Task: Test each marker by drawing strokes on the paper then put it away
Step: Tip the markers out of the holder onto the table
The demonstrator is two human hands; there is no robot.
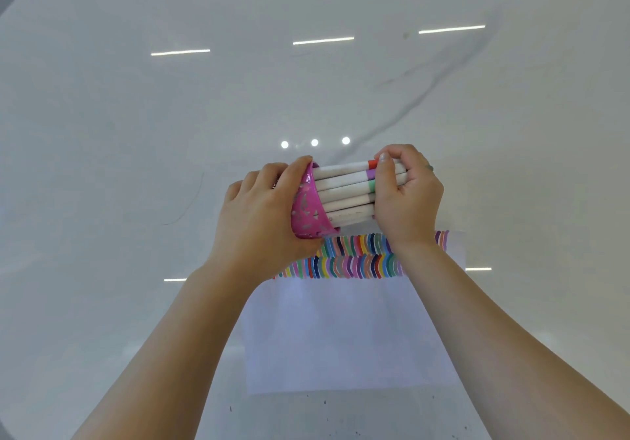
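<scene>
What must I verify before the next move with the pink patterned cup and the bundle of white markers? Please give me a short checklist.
1. Grip of the left hand on the pink patterned cup: ok.
2. Hold of the right hand on the bundle of white-barrelled markers, at their coloured ends: ok.
3. Other marker ends inside the cup mouth: ok.
4. Cup upright: not ok, it is held sideways, mouth to the right.
5. Every marker capped: cannot tell, the right hand covers the ends.
6. Two rows of coloured test strokes on the white paper sheet: ok.
</scene>
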